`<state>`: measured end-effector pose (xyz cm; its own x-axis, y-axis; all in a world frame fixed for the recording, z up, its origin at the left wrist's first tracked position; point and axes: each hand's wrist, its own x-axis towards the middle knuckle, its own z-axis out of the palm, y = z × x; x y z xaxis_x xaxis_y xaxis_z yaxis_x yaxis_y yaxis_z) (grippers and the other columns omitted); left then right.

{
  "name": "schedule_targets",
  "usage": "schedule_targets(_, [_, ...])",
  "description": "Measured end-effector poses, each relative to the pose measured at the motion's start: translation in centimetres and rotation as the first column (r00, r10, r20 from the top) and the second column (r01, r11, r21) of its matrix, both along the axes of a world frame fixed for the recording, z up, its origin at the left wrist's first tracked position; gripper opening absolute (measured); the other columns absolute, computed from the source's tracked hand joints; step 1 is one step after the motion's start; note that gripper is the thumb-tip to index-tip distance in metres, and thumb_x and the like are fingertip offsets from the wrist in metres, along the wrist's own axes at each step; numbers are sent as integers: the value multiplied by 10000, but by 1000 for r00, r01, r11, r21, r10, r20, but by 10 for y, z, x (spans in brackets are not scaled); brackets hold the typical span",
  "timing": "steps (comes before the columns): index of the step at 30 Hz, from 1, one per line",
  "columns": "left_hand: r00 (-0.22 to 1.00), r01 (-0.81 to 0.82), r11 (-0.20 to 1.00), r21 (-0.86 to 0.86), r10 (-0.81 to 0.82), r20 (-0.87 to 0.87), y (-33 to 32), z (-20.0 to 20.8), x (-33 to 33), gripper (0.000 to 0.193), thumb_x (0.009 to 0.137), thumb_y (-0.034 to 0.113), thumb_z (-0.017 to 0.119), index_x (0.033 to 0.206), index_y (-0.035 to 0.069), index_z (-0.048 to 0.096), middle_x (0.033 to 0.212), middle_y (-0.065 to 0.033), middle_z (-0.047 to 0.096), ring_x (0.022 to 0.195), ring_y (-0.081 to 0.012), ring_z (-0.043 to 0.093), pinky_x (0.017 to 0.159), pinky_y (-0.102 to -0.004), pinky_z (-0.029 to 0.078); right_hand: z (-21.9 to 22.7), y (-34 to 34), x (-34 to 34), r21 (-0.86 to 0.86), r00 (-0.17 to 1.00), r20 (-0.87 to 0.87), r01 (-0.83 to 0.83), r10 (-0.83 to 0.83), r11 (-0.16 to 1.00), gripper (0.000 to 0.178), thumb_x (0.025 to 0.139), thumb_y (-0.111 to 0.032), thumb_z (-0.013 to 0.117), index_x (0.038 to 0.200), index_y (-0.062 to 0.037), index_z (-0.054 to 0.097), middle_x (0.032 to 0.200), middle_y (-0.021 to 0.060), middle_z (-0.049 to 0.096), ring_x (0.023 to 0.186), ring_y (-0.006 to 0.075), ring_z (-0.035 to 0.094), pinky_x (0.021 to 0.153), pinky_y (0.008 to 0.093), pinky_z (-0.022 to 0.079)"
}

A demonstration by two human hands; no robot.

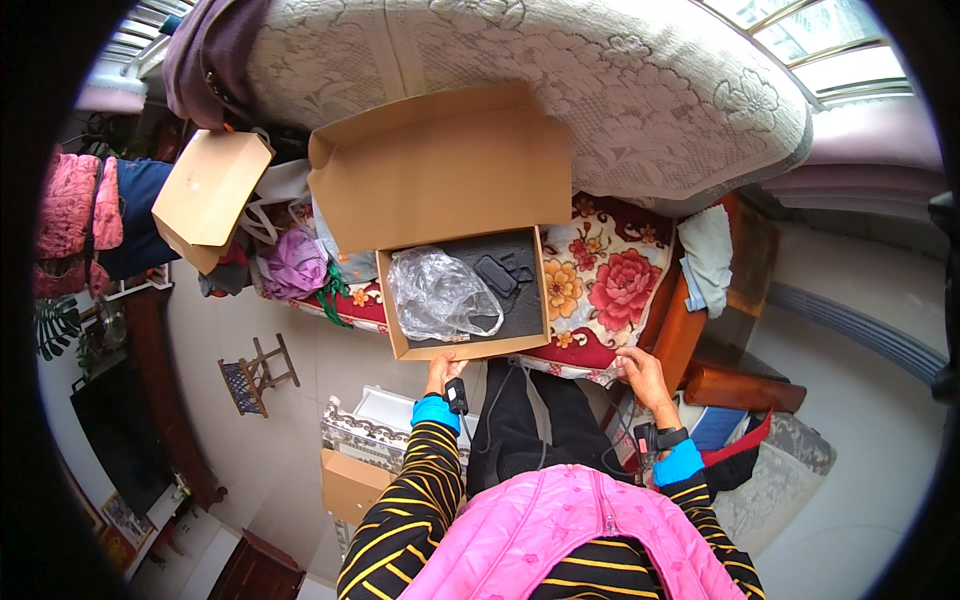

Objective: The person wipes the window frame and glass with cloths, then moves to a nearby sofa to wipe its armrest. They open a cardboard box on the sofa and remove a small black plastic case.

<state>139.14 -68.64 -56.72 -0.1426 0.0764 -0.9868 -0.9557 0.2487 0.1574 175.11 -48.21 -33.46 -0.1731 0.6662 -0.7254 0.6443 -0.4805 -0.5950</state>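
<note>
An open cardboard box (400, 347) rests before me on a floral cloth (625, 285), its large lid (440, 170) raised at the back. A crumpled clear plastic bag (435, 295) fills the box's left part. Beside the bag, on a dark grey lining, lies a black oblong object (495, 275) with smaller black pieces next to it. My left hand (443, 371) is closed on the box's front edge, its fingers partly hidden. To the right of the box, my right hand (645, 380) is at the cloth's front edge, fingers loosely bent and apart, holding nothing visible.
Behind the box rises a seat back under white lace fabric (560, 60). Another cardboard box (212, 190) and a purple bag (295, 262) sit at the left. A small folding stool (258, 375) stands on the floor. A wooden armrest (745, 388) juts out at right.
</note>
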Motion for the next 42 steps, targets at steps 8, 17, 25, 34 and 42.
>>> schedule_targets(8, [948,298,952,-68,-288,134,1,-16,33,244,912,6,486,1133,-97,500,1070,-237,624,918,-364,673,730,-451,616,-4,-8,14,73,997,33,-79,76,994,225,909,-63,516,1095,-1,627,858,139,683,774,219,673,725,330,522])
schedule_targets(17, [733,642,738,208,-670,112,57,29,59,446,977,268,535,1225,-95,465,1144,-259,603,982,-367,659,752,-425,602,-18,-11,16,134,979,64,-202,195,970,234,915,-90,521,1101,11,621,837,99,666,745,168,645,704,303,514])
schedule_targets(25, [140,863,146,484,-989,49,125,72,57,362,968,339,539,1103,13,621,939,-141,712,700,-201,707,544,-265,564,-41,-11,24,125,980,100,-186,174,975,237,908,-66,503,1102,6,616,852,121,677,762,185,655,708,312,520])
schedule_targets(34, [-154,988,-99,-119,-535,-831,232,48,99,257,825,26,600,1067,61,676,987,-93,671,877,-272,648,759,-358,529,-106,11,-17,277,986,169,-57,9,959,252,883,-63,510,1108,-78,623,895,238,651,877,419,628,722,486,498])
schedule_targets(42, [-674,695,-358,-624,-22,-738,251,38,126,513,700,-41,624,1189,114,615,1274,-117,546,1252,-337,443,1020,-448,386,-154,39,-65,278,927,374,-146,32,949,361,878,-40,537,1233,-47,473,1008,253,624,906,445,623,738,499,520])
